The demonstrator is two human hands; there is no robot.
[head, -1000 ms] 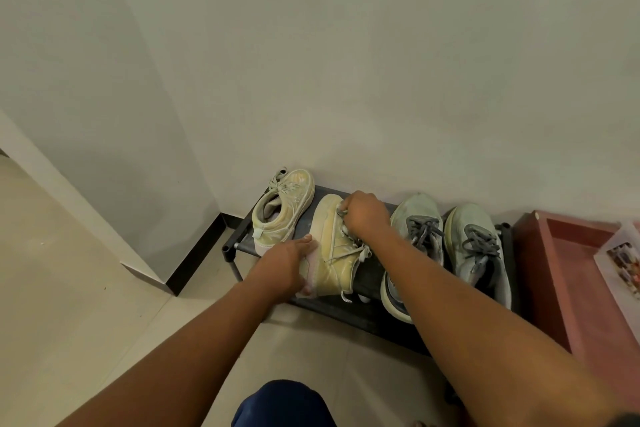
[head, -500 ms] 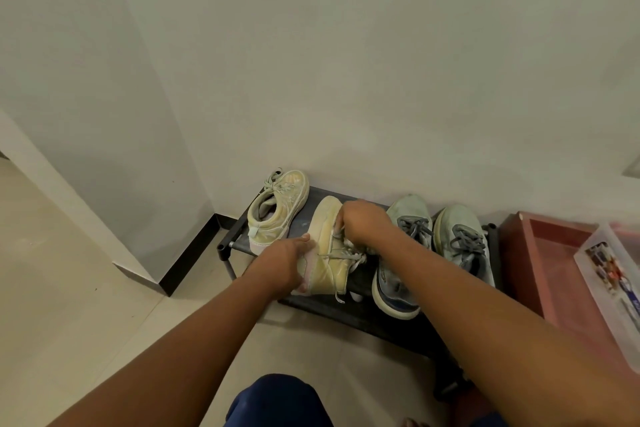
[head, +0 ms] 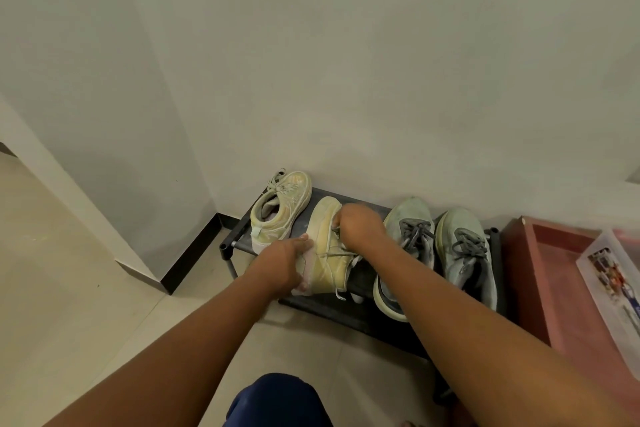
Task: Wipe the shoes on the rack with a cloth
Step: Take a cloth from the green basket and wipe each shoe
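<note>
Pale yellow lace-up sneaker (head: pixel 327 246) lies on dark low shoe rack (head: pixel 349 314), second from left, long axis running toe-to-wall, heel toward person. Left hand (head: pixel 282 262) presses pale pinkish cloth (head: pixel 306 262) against sneaker's left side, fingers wrapped over cloth. Right hand (head: pixel 358 224) grips sneaker's lace area, fingers curled. Sneaker sits between both hands; wiping surface directly right of left fingers.

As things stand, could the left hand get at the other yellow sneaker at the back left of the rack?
Probably yes. The left hand holds the near yellow sneaker at its heel, and the back sneaker sits just beyond it on the rack, with nothing between; it would have to let go first.
</note>
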